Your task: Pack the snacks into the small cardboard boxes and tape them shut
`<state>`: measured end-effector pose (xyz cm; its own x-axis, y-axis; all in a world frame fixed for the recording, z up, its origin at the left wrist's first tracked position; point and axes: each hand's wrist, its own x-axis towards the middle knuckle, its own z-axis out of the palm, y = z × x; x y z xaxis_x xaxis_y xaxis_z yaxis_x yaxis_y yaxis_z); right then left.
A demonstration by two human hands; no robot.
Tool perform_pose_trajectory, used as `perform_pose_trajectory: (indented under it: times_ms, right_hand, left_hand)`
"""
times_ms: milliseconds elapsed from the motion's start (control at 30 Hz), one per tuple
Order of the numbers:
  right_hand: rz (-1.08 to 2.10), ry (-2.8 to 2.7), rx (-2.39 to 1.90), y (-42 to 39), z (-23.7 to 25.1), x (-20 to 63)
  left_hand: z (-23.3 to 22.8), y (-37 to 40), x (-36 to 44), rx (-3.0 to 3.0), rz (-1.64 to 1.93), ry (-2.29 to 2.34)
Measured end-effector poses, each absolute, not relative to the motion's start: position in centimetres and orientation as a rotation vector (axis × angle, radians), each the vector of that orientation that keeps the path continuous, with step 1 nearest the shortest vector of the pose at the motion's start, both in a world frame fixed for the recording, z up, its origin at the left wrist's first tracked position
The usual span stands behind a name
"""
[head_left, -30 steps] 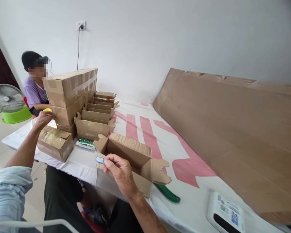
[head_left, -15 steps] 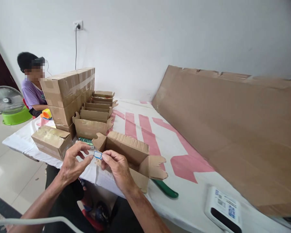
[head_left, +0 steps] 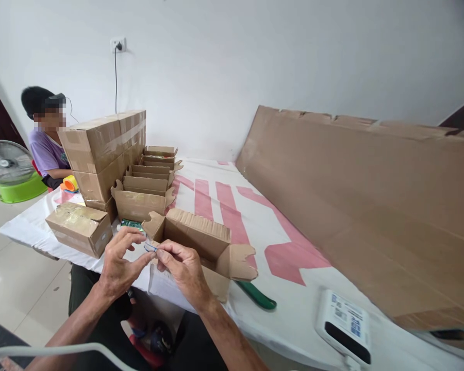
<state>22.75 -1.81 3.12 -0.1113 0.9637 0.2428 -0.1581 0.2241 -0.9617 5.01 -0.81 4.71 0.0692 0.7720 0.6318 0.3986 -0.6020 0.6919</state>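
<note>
Two bare hands are held together at the near edge of the counter (head_left: 294, 319), which is covered by a white cloth with pink bands. A small flat blue-rimmed white tag (head_left: 150, 247) is pinched between them: the left hand (head_left: 118, 268) has thumb and forefinger closed on its left end, the right hand (head_left: 181, 268) grips its right end with the fingertips. The tag is held just in front of an open brown cardboard box (head_left: 199, 247) with its flaps spread, standing at the near counter edge.

Left of the hands, a small sealed brown cardboard box wrapped in clear tape (head_left: 79, 226) lies flat. A small green-and-white packet (head_left: 130, 224) lies on the cloth between that box and the open one. Farther off, a row of open brown cartons (head_left: 147, 185) runs toward the wall, and a stack of taped brown cartons (head_left: 102, 154) stands at its left.

A green plastic handle (head_left: 257, 294) shows from under the open box on its right. A white device with a dark screen and blue label (head_left: 344, 330) lies near right. A large flat cardboard sheet (head_left: 371, 206) leans along the right side.

At far left another person in a purple shirt (head_left: 46, 152) is seated behind the stack, with an orange-and-yellow tape roll (head_left: 69, 183) beside them. A grey fan (head_left: 5, 162) and a lime-green basin (head_left: 21, 189) are on the floor.
</note>
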Motion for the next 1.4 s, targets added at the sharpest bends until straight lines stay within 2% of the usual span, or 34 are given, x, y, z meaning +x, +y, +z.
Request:
perform_pose_trajectory:
  times_ms: [367, 667, 967, 1067, 1267, 1400]
  right_hand:
    - [1.170, -1.271, -0.842, -2.0, 3.2, 23.0]
    - [1.331, -1.183, -0.874, -1.9, 2.8, 23.4]
    - [1.450, -1.132, -0.805, -1.8, 2.6, 23.5]
    - [1.431, -1.154, -0.829, -2.0, 2.8, 23.6]
    - [1.304, -1.209, -0.903, -2.2, 3.2, 23.6]
    - [1.212, -1.247, -0.880, -2.5, 3.3, 23.5]
  left_hand:
    - [4.7, -0.7, 5.0, 1.988, 1.424, 1.109]
    - [3.9, 0.0, 5.0, 1.295, 1.096, 0.891]
    - [3.8, 0.1, 5.2, 1.047, 1.021, 0.780]
    - [3.8, 0.0, 5.2, 1.125, 1.046, 0.842]
    - [4.8, -1.4, 5.8, 1.884, 1.508, 1.142]
    - [5.3, -2.0, 6.0, 2.119, 1.467, 1.035]
